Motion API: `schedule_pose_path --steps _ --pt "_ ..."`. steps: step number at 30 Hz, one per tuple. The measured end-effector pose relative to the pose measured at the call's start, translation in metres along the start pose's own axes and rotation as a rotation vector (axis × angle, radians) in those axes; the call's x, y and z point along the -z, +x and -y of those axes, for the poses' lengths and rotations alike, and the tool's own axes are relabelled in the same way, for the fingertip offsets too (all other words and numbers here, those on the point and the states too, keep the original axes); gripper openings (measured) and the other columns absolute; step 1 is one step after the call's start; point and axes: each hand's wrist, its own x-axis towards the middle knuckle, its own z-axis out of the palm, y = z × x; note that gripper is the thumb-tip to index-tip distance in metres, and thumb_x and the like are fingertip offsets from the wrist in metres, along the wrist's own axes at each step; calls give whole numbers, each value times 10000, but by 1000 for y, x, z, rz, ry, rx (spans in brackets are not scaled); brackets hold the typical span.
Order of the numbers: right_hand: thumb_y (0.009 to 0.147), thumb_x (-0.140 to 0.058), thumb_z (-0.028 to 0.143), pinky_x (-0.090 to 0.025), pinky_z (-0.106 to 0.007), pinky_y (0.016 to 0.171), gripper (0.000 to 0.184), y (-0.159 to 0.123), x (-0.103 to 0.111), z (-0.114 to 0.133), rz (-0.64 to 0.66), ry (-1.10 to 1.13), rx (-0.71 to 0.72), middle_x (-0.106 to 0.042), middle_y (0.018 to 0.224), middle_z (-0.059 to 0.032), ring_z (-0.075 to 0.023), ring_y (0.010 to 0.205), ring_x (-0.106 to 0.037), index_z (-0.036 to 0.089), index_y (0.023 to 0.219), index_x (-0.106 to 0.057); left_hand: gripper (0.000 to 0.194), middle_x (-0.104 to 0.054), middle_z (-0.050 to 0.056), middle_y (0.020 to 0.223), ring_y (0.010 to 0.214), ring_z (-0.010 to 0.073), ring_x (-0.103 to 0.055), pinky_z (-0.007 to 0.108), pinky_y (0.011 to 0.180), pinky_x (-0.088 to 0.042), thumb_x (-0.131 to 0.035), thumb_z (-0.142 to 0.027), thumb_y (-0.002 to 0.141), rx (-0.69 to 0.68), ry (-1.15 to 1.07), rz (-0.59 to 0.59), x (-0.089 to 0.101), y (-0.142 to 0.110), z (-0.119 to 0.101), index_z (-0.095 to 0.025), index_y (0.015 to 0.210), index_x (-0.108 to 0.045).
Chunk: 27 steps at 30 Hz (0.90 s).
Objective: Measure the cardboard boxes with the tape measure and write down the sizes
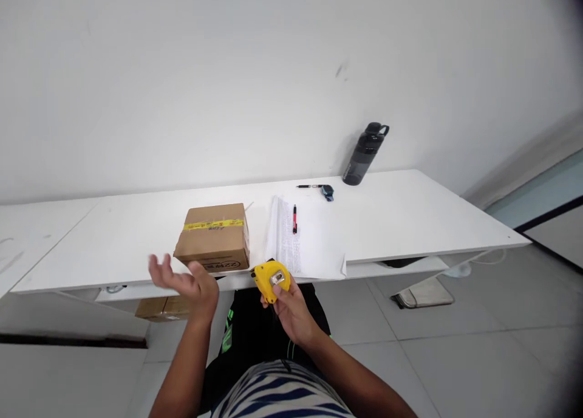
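My right hand [294, 311] is closed around a yellow tape measure [272, 280], held just off the front edge of the desk. No blade shows pulled out of its case. To the left, my left hand [189, 284] is raised with fingers spread and nothing in it, near the front left corner of a brown cardboard box [214, 239]. Yellow tape runs across the top of that box. Right of the box lies a stack of paper [319, 242] with printed text, and a red and black pen [294, 219] rests on it.
A dark water bottle [363, 155] stands at the back of the white desk [396, 217], against the wall. Near it lie a black pen [310, 186] and a small blue-black item [327, 192]. Another cardboard box [157, 308] sits under the desk.
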Motion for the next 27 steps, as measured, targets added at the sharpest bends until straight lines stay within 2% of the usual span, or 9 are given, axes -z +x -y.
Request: schedule_pose_path --steps 2,5,7,9,11,15,20,23,27 --pt "764 -745 435 -548 -365 748 507 1 6 5 27 -58 65 -627 1049 -9 -184 822 -630 326 1181 -479 688 -415 166 1352 1325 304 -404 479 1148 -297 -541 -699 790 -31 -167 162 8 -30 -8 -203 1261 -465" --pt "822 -690 472 -513 -371 875 624 1 19 23 230 -306 164 -564 1249 -42 -197 1017 -602 349 1348 -376 685 -605 134 1166 1095 284 -601 440 973 -493 -573 -726 751 323 -403 753 13 -68 -16 -220 1212 -545" --pt "873 -575 575 -488 -386 912 636 6 30 45 461 -546 226 -557 1280 -82 -219 1060 -588 292 1406 -373 608 -685 126 1038 966 277 -658 421 875 -547 -586 -700 762 505 -468 1056 10 -74 -20 -193 1094 -638" --pt "926 -389 648 -480 -395 908 626 21 42 76 618 -812 268 -626 1162 -96 -233 1011 -610 229 1385 -463 519 -718 125 998 918 273 -677 418 851 -556 -624 -622 780 513 -488 1197 2 -66 -25 -176 1038 -686" --pt "999 -158 563 -495 -381 842 616 50 56 110 555 -1125 254 -683 933 -73 -220 893 -645 224 1311 -567 473 -716 129 1088 992 281 -669 431 912 -532 -696 -502 768 358 -472 1298 -9 -50 -33 -185 1119 -688" --pt "977 -372 276 -458 -355 770 461 133 80 157 127 -1930 281 -675 1069 -141 -253 911 -646 238 1432 -437 434 -704 125 1157 1108 282 -624 442 1012 -466 -765 -342 713 -2 -410 1461 -44 -29 -48 -204 1120 -707" --pt "824 -548 121 -409 -311 726 275 199 103 162 179 -1875 287 -694 958 -136 -223 811 -639 179 1076 -641 479 -728 128 1044 915 235 -682 370 838 -543 -773 -416 702 323 -360 1459 -90 -39 -30 -129 1077 -692" --pt "896 -477 233 -401 -316 696 246 203 114 156 64 -1720 349 -677 845 -115 -226 772 -615 154 1105 -581 514 -728 119 1020 885 216 -682 339 807 -541 -772 -451 704 512 -397 1411 -100 -47 -13 -114 1080 -677" --pt "977 -257 408 -422 -290 645 389 193 124 137 -65 -1430 369 -635 805 -63 -183 713 -581 162 1130 -516 506 -719 114 1036 889 205 -675 325 812 -533 -785 -427 701 556 -435 1405 -100 -48 -6 -117 1085 -670"
